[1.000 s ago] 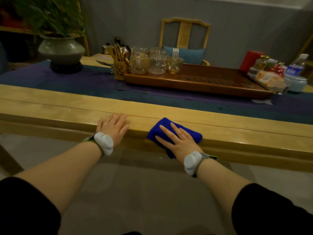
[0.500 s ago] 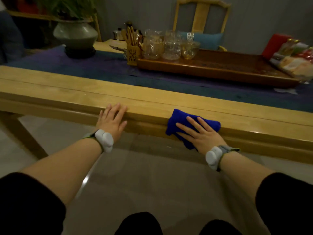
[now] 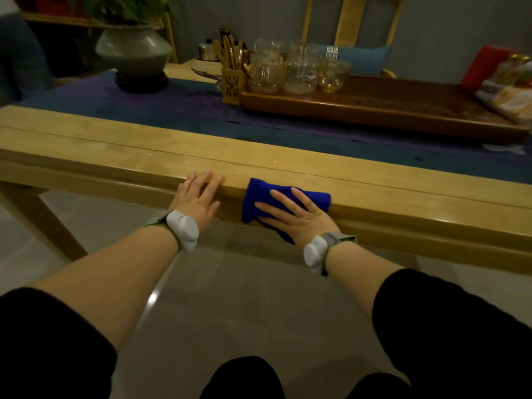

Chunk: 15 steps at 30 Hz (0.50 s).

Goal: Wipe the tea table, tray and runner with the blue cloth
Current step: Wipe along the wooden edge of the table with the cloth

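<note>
The blue cloth (image 3: 259, 197) is draped over the near edge of the light wooden tea table (image 3: 115, 151). My right hand (image 3: 293, 214) lies flat on the cloth with fingers spread, pressing it against the edge. Just left of it, my left hand (image 3: 197, 197) rests flat and empty on the same edge. A dark blue runner (image 3: 178, 110) covers the middle of the table. On the runner stands a brown wooden tray (image 3: 403, 113).
Several glass pitchers and cups (image 3: 296, 70) stand at the tray's left end, beside a wooden tool holder (image 3: 231, 84). A potted plant (image 3: 134, 50) sits far left on the runner. Packets and a red box (image 3: 506, 79) lie far right. A wooden chair (image 3: 351, 21) stands behind.
My view has shifted left along the table. The right hand with the cloth and the left hand have slid left along the near edge, and now sit closer together.
</note>
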Tool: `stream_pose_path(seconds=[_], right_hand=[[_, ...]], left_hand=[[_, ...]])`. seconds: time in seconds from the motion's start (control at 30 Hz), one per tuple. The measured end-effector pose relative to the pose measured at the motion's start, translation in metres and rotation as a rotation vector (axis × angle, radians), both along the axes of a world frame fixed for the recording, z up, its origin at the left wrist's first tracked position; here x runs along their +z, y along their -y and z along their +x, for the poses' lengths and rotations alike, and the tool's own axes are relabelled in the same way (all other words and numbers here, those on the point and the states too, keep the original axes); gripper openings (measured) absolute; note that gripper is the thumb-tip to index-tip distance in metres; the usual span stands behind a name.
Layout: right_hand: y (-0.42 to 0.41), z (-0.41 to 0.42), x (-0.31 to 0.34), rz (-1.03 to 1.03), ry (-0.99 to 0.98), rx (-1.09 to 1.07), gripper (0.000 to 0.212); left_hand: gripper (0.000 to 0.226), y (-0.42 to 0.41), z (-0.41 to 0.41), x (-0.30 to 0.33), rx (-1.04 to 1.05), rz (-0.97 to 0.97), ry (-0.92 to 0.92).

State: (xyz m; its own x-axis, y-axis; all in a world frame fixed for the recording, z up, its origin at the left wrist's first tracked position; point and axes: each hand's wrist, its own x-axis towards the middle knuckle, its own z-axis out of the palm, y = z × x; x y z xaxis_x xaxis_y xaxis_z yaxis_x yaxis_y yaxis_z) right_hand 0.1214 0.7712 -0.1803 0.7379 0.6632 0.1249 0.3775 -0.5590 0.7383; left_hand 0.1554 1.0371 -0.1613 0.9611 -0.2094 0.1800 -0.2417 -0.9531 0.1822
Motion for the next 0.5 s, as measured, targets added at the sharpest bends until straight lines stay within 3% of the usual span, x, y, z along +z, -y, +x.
stream_pose_path(seconds=[0.23, 0.5], right_hand=[[0.074, -0.029, -0.009, -0.132, -0.015, -0.134, 0.102], [-0.008, -0.005, -0.010, -0.021, -0.166, -0.068, 0.085]], left_hand=[[0.058, -0.002, 0.000, -0.007, -0.016, 0.002, 0.038], [0.058, -0.005, 0.006, -0.011, -0.026, 0.018, 0.063]])
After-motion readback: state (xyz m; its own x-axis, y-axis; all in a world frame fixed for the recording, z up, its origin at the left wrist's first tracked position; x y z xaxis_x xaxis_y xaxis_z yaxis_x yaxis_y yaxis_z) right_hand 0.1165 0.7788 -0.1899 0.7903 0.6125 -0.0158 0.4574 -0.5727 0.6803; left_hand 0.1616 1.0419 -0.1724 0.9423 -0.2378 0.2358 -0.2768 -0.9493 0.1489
